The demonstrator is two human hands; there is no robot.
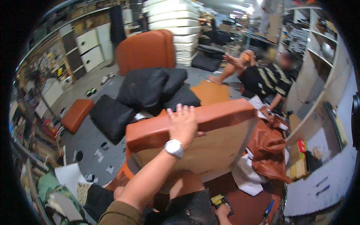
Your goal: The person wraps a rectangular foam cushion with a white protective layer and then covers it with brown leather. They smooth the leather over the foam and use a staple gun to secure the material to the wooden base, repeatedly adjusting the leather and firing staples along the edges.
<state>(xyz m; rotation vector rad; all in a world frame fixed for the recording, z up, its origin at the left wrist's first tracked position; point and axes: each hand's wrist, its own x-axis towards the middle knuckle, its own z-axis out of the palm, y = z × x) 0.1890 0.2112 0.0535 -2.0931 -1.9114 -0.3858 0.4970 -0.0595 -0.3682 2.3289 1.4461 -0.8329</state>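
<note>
A brown leather-covered seat panel [228,112] stands tilted on edge before me, its bare board back [210,150] facing me. My left hand [183,122], with a silver watch on its wrist, grips the top edge, fingers over the leather and thumb on the board side. Low beside my knee, my right hand [224,210] is wrapped round a yellow and black tool [217,200] that looks like a staple gun. It is apart from the panel. Loose brown leather [266,144] lies crumpled to the right of the panel.
Black cushions [142,86] lie beyond the panel, with a brown upholstered piece [146,52] behind them. Another person [266,78] sits on the floor at the far right, next to white shelving [315,75]. A blue-handled tool [269,207] lies low on the right.
</note>
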